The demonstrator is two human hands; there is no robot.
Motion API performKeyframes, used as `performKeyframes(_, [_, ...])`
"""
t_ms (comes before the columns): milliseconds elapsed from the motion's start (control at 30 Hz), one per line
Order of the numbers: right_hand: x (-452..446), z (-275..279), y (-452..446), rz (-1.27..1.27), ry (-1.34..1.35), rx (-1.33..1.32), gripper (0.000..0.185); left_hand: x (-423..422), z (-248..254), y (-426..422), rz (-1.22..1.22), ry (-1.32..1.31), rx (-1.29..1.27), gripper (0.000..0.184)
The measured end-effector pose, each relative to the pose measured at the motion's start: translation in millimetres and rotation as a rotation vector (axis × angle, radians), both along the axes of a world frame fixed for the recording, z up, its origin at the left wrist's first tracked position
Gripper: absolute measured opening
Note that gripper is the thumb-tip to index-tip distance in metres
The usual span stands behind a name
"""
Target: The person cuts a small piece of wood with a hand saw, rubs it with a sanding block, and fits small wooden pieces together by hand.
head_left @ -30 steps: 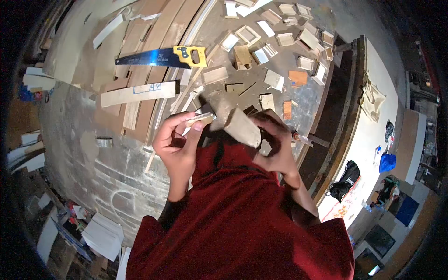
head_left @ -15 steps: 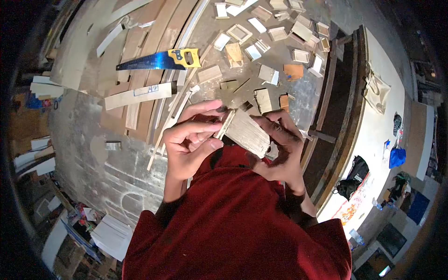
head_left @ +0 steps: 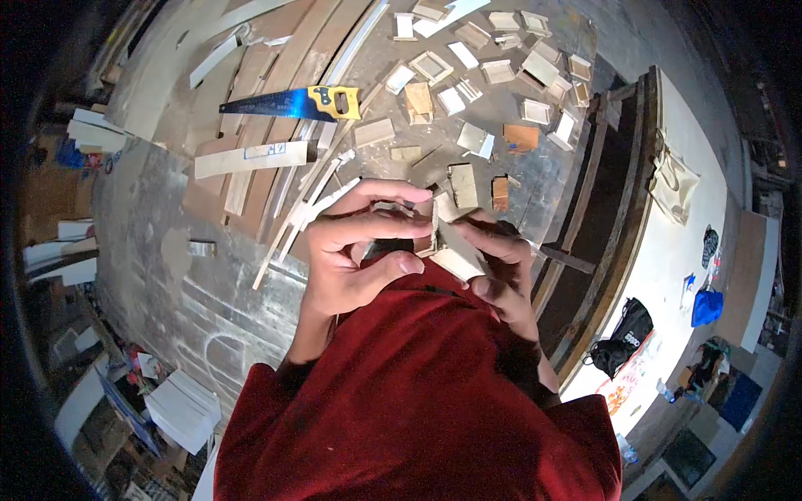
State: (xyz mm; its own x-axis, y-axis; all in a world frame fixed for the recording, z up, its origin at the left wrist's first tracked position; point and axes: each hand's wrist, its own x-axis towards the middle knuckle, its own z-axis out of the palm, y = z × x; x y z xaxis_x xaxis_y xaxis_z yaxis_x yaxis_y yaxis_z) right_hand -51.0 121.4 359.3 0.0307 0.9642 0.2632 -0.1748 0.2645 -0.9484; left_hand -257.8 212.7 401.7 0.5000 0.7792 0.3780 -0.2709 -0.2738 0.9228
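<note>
In front of my chest, both hands hold small pale pieces of wood. My left hand (head_left: 351, 250) grips the upright edge of a thin wooden piece (head_left: 433, 225) between fingers and thumb. My right hand (head_left: 508, 271) is closed on the outer end of a wooden block (head_left: 456, 258), its thumb below and fingers above. The thin piece meets the block's left end; whether they are joined I cannot tell. Just beyond my fingers, a flat wood offcut (head_left: 463, 185) lies on the work surface.
A handsaw (head_left: 288, 103) with a yellow handle lies over long boards (head_left: 276, 75) at upper left. Many small wooden frames and boxes (head_left: 431, 67) are scattered ahead. To the right stand a dark wooden rail (head_left: 622, 217) and a white table (head_left: 668, 250) carrying a black bag (head_left: 626, 334).
The wooden pieces have been turned, so the block's broad face no longer points up at me. My left hand has shifted slightly right, and my right hand has come in closer.
</note>
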Motion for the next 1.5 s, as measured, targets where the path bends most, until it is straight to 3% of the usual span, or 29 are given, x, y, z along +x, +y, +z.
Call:
performKeyframes(33, [2.7, 2.3, -7.7, 0.031, 0.048, -0.169, 0.060, 2.7, 1.0, -1.5, -0.005, 0.008, 0.011, 0.027])
performKeyframes(133, [7.1, 12.2, -14.7, 0.075, 0.136, -0.341, 0.063, 12.7, 5.1, -7.9, -0.016, 0.008, -0.002, 0.026])
performKeyframes(233, [9.9, 21.7, -15.9, 0.119, 0.210, -0.380, 0.063, 17.3, 8.1, -8.5, -0.012, 0.035, 0.012, 0.025])
performKeyframes(333, [10.4, 26.2, -20.3, 0.124, 0.478, -0.551, 0.054, 24.5, 5.1, -6.3, 0.068, 0.106, 0.142, 0.028])
performKeyframes(433, [13.9, 24.2, -25.1, 0.100, 0.557, -0.616, 0.047, 26.8, -0.4, -11.3, 0.076, 0.173, 0.070, 0.026])
performKeyframes(600, [16.6, 27.3, -20.7, 0.189, 0.533, -0.640, 0.048, 35.5, -2.3, -15.5, 0.054, -0.020, -0.258, 0.019])
performKeyframes(700, [14.0, 26.6, -20.6, 0.149, 0.448, -0.628, 0.050, 27.2, -2.4, -18.9, 0.032, 0.035, -0.444, 0.016])
performKeyframes(933, [6.0, 25.8, -22.3, 0.077, 0.341, -0.493, 0.045, 19.7, -0.7, -16.1, 0.052, 0.069, -0.478, 0.010])
performKeyframes(1133, [-1.2, 41.8, -18.6, -0.064, 0.050, -0.570, 0.038, 20.4, 2.4, -12.6, 0.092, 0.134, -0.376, 0.018])
performKeyframes(1200, [-3.5, 39.3, -16.6, -0.221, -0.134, -0.503, 0.035, 17.7, -1.2, -11.1, 0.065, 0.127, -0.344, 0.024])
performKeyframes(1367, [-11.1, 39.3, -6.8, -0.344, -0.094, -0.461, 0.026, 14.4, -1.4, -10.6, 0.024, 0.188, -0.455, 0.029])
performKeyframes(1467, [-7.6, 40.9, -6.2, -0.320, -0.270, -0.251, 0.028, 15.7, -0.1, -8.6, 0.026, 0.215, -0.429, 0.030])
performKeyframes(1500, [-7.2, 51.2, -7.8, -0.255, -0.148, -0.423, 0.030, 16.3, -0.8, -8.2, 0.021, 0.218, -0.429, 0.030])
